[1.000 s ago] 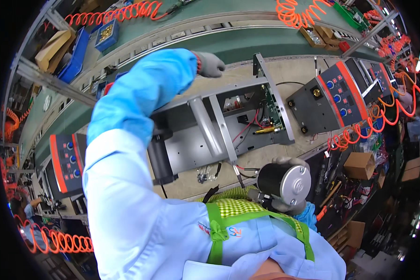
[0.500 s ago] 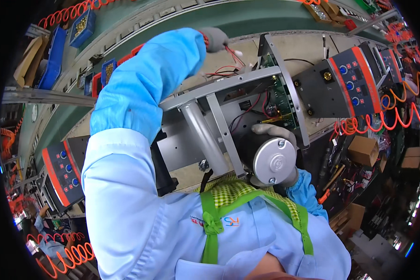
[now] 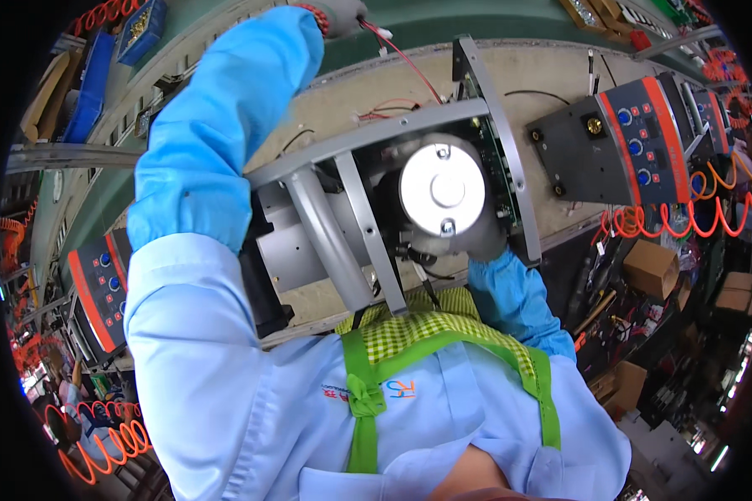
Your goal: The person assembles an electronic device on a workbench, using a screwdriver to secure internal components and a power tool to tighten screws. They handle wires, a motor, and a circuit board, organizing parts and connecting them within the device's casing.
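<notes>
Motor, black body with silver end cap (image 3: 443,190), is over the right-hand bay of the grey metal frame (image 3: 401,123); can't tell if it touches the frame. Going left to right: blue bin of brass-coloured parts (image 3: 141,32) up at far left, dark control unit with orange-red edges and blue knobs (image 3: 102,288) lower down. My left hand (image 3: 342,17), grey glove, blue sleeve, is at the top edge, partly cut off, fingers closed on red wires (image 3: 409,63) with a white connector; wires run down to the frame's top rail. Frame has a slanting grey tube (image 3: 330,238) left of the motor. My right hand (image 3: 481,240), gloved, grips the motor low on its right side, fingers mostly hidden. Further right: second control unit (image 3: 622,146), orange coiled hose (image 3: 668,221), cardboard box (image 3: 650,269).
</notes>
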Available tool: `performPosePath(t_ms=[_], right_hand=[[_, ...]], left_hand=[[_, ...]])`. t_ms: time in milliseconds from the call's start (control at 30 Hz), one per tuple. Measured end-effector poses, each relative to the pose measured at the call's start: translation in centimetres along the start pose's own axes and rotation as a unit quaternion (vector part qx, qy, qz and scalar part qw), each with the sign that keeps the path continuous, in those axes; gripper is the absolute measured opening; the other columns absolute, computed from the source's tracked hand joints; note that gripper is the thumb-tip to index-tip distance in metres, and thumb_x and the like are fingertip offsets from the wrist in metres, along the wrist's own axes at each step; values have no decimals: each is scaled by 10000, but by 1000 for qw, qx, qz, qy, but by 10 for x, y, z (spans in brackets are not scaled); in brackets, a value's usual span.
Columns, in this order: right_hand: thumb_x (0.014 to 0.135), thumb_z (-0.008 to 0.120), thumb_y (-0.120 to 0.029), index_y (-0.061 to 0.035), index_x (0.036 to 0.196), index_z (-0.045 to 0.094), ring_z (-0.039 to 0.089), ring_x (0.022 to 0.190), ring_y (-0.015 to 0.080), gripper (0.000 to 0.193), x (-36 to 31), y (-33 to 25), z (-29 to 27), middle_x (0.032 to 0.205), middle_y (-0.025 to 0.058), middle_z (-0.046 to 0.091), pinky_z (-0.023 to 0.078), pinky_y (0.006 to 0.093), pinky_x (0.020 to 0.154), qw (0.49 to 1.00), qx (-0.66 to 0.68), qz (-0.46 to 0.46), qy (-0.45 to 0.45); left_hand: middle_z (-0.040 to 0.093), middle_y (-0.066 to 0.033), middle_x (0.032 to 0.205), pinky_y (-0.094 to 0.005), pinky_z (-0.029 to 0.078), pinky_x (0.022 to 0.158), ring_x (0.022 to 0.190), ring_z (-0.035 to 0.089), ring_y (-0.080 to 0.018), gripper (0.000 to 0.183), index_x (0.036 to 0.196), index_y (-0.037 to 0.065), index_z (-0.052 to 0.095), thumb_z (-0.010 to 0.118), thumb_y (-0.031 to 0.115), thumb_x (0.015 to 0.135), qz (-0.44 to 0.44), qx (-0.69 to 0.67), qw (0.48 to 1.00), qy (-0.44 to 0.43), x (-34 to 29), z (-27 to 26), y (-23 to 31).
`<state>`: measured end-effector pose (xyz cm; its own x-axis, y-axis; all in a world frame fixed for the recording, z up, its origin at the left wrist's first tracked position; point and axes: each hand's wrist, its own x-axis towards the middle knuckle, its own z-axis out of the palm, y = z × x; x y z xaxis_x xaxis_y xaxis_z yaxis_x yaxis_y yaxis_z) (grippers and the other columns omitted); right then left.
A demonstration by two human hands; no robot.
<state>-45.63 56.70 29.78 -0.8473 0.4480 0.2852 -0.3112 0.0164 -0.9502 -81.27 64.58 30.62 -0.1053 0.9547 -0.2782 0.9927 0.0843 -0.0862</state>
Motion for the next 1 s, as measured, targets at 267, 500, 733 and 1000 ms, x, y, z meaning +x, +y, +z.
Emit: performPosePath(t_ms=[267,500,733,1000], right_hand=[[479,895,-181,-59,1280,455,499,1179,271,921,5,38,-3,1228,126,496,409,385,1004,996,-76,24,-45],[539,862,-251,-42,1381,393,440,1251,345,986,7,26,-1,1310,205,432,360,397,1059,965,-243,43,-88],[787,705,-174,20,1318,416,586,1093,280,635,-69,-18,25,1203,198,545,486,373,926,967,-247,7,61],[976,510,-383,-10,1154,530,662,802,166,414,-126,38,-20,1006,117,658,536,283,657,898,125,402,123]], left_hand=[[669,-169,1000,-462,490,820,951,630,-355,392,1163,98,621,581,336,854,26,2,999,45,-68,-57,9],[632,-196,1086,-409,500,857,980,626,-345,399,1224,22,557,585,233,887,85,-15,971,223,-219,-151,74],[647,-132,1026,-383,491,727,887,636,-299,363,1110,44,635,692,178,778,188,-104,935,284,-376,-142,175],[642,-175,1032,-418,487,843,963,614,-344,338,1129,35,604,577,291,910,43,-494,868,30,-371,69,298]])
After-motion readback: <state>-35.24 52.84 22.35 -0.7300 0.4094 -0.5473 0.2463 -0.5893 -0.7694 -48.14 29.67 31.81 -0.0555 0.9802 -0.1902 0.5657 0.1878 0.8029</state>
